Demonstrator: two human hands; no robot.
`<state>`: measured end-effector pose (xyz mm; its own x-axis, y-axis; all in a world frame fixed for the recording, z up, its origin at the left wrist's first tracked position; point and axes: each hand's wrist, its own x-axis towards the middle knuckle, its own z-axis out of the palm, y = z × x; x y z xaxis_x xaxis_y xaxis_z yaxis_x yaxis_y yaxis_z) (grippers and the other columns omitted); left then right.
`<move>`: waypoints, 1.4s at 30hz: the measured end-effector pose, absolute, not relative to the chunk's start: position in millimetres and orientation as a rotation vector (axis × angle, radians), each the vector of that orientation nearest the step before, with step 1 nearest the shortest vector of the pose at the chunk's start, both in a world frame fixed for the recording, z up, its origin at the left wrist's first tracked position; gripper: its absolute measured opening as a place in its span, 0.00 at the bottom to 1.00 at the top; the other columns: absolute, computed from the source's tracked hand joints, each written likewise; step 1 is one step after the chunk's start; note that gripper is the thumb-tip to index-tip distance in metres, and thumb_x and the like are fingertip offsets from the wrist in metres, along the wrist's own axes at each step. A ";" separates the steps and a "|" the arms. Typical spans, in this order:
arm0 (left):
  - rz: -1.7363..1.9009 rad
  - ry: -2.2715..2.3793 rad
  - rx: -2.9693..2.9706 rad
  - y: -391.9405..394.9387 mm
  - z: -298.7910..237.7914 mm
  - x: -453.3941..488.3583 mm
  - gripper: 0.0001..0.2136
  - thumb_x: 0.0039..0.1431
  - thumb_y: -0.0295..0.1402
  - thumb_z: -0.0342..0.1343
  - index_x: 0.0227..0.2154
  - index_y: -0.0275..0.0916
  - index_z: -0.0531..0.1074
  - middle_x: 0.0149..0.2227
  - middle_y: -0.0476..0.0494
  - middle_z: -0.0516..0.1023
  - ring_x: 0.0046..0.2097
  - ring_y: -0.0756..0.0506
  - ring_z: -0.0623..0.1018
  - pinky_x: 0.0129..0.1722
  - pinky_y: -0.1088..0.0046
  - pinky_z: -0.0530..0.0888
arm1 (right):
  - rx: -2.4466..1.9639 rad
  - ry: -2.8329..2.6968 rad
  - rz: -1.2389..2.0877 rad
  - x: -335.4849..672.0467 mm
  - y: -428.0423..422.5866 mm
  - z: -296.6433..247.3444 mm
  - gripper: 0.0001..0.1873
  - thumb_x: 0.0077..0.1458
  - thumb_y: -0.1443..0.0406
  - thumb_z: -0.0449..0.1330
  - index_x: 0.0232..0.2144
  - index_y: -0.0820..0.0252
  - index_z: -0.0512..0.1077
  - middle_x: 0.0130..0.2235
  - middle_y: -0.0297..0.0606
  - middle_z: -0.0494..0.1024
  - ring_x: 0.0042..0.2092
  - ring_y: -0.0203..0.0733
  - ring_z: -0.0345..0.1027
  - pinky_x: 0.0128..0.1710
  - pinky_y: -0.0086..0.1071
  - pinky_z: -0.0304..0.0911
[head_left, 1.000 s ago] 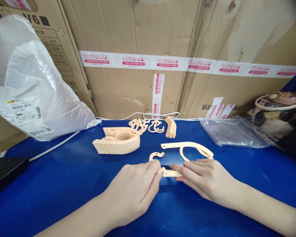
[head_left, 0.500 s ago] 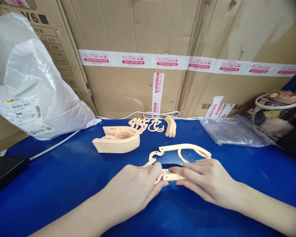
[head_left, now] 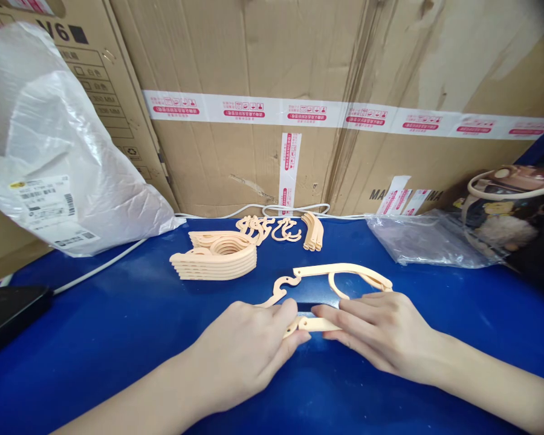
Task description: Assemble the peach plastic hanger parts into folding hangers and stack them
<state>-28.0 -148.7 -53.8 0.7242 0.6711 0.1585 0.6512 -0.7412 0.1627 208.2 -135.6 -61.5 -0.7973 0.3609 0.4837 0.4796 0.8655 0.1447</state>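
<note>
Cream plastic parts of a folding clothes hanger lie between my hands. My left hand (head_left: 251, 347) is closed, its thumb and fingers pinching a small curved hanger piece (head_left: 292, 329) with a hole in it. A hanger hook (head_left: 281, 286) sticks out beyond its knuckles; whether it is the same piece is hidden. My right hand (head_left: 385, 335) closes round a hanger arm (head_left: 316, 324), whose holed end meets the piece in my left fingers. Just behind the right fingers a long curved hanger arm (head_left: 342, 269) shows; its link to the held arm is covered by the hand.
On the blue table (head_left: 131, 344) stand stacked hanger arms (head_left: 215, 266), loose hooks (head_left: 256, 228) and a bundle of short curved pieces (head_left: 313, 232). A white plastic bag (head_left: 72, 163) is left, a clear bag (head_left: 428, 238) right, cardboard boxes (head_left: 245, 163) behind. A black object (head_left: 13, 314) lies left.
The hanger arms in and behind my right hand have shifted very slightly. The small piece between my left fingers has turned a little. Both hands keep nearly the same place and grip.
</note>
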 end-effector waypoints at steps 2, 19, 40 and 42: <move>0.299 1.130 2.629 -148.5 -49.8 -27.9 0.17 0.71 0.39 0.31 0.30 0.41 0.60 0.28 0.51 0.73 0.26 0.47 0.74 0.23 0.73 0.61 | -0.582 -2.568 -0.477 208.2 -135.3 -62.3 0.12 0.66 0.65 0.50 0.44 0.64 0.71 0.23 0.29 0.70 0.20 0.32 0.60 0.21 0.30 0.53; 0.344 1.116 2.703 -148.2 -52.7 -30.6 0.10 0.68 0.40 0.42 0.37 0.40 0.62 0.31 0.49 0.76 0.29 0.45 0.76 0.23 0.73 0.62 | -0.601 -2.552 -0.450 206.1 -133.6 -63.1 0.12 0.66 0.64 0.51 0.46 0.62 0.71 0.23 0.29 0.70 0.21 0.31 0.62 0.22 0.29 0.55; 0.442 1.150 3.399 -148.7 -59.9 -29.3 0.14 0.68 0.34 0.35 0.33 0.37 0.63 0.24 0.46 0.71 0.21 0.45 0.72 0.17 0.70 0.61 | -0.716 -2.649 0.023 202.8 -137.9 -58.7 0.14 0.67 0.62 0.47 0.42 0.61 0.70 0.24 0.31 0.72 0.24 0.33 0.64 0.24 0.28 0.53; 0.453 1.133 3.327 -149.8 -58.2 -28.8 0.12 0.66 0.34 0.37 0.33 0.38 0.63 0.25 0.46 0.71 0.22 0.44 0.73 0.18 0.70 0.61 | -0.705 -2.646 -0.002 202.6 -138.8 -58.9 0.13 0.67 0.62 0.47 0.42 0.61 0.70 0.24 0.31 0.71 0.23 0.34 0.63 0.24 0.29 0.52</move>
